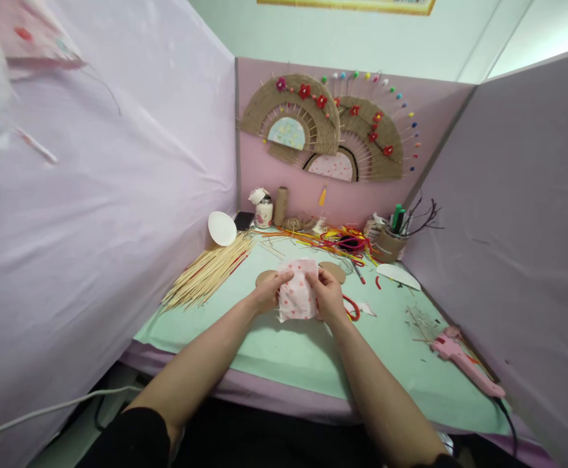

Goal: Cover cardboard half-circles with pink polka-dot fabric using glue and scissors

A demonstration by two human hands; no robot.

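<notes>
A small piece of pink fabric with red spots [297,296] is held up over the green table cover by both hands. My left hand [267,292] pinches its left edge, thumb on the front. On the opposite edge, my right hand [327,294] is closed with thumb and fingers on the cloth. Behind the hands lie a brown cardboard piece [265,277] on the left and another cardboard piece [333,272] on the right. Red-handled scissors [353,308] rest beside my right hand, partly hidden by it.
Bamboo sticks [210,272] lie at left under a white bowl [222,229]. Tangled coloured cords [342,239] run along the back. At right are a pink glue gun [466,364] with its cord and a pot of pens and twigs [390,244]. Decorated fans [294,110] hang on the back panel.
</notes>
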